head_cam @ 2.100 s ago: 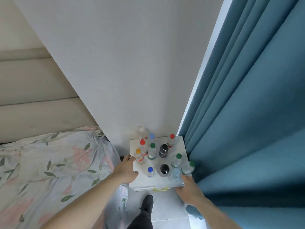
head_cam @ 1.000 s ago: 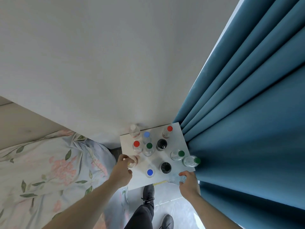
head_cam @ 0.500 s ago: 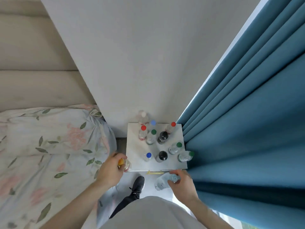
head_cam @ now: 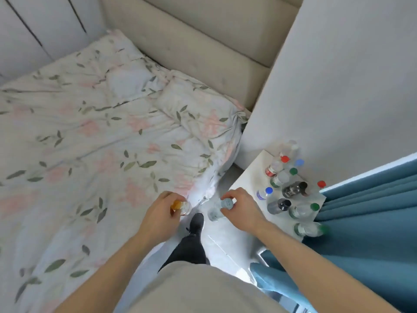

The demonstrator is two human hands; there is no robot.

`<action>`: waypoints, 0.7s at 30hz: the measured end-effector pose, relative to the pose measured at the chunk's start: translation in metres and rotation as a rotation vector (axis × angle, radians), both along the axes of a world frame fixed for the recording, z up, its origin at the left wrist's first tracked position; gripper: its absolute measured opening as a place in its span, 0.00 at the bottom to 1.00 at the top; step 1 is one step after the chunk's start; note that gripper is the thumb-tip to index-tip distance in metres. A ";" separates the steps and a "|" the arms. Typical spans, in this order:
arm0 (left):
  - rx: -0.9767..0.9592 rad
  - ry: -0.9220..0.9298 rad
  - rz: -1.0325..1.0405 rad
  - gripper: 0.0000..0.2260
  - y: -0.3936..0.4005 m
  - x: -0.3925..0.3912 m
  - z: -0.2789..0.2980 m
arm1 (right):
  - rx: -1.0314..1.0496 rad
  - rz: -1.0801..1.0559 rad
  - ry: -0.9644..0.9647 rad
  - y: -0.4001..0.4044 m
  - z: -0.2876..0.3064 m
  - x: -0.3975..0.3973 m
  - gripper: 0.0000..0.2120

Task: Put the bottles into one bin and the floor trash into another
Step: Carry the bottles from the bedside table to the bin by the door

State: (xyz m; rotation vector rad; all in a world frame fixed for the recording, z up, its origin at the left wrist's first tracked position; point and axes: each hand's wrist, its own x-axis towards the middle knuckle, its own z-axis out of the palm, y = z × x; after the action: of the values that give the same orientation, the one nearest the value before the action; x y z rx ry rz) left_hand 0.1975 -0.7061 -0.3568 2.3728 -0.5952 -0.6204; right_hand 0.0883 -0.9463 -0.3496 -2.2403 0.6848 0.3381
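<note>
My left hand (head_cam: 161,213) is closed around a small clear bottle with an orange cap (head_cam: 180,206), held over the gap beside the bed. My right hand (head_cam: 242,208) grips a clear bottle with a pale blue cap (head_cam: 222,207) by its top, just left of the white nightstand (head_cam: 247,181). Several more bottles stand on the nightstand, with red (head_cam: 276,165), green (head_cam: 283,177), blue (head_cam: 264,193) and black (head_cam: 294,189) caps. One green-capped bottle (head_cam: 309,229) sits at its near right edge. No bin is in view.
A bed with a floral cover (head_cam: 90,143) fills the left side, with a beige headboard (head_cam: 198,41) behind. Blue curtains (head_cam: 370,222) hang to the right of the nightstand. My leg and black shoe (head_cam: 196,222) stand on the pale floor between bed and nightstand.
Both hands have lifted a bottle each off the nightstand and drawn back towards me. My view has swung left, bringing the bed into sight and the nightstand to the right.
</note>
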 end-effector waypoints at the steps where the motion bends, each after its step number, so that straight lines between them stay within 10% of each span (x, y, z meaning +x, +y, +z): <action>1: -0.010 0.003 0.069 0.11 0.023 -0.010 0.001 | 0.002 0.063 0.000 0.018 0.004 0.006 0.12; 21: -0.005 0.041 1.030 0.10 0.498 -0.186 0.045 | 0.131 1.072 -0.030 0.509 0.041 0.071 0.12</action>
State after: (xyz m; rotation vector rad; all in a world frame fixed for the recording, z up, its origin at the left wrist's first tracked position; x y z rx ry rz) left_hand 0.0117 -0.2084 -0.3120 2.2524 0.6396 -0.1810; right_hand 0.1588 -0.4378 -0.3081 -2.2837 -0.6086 0.8177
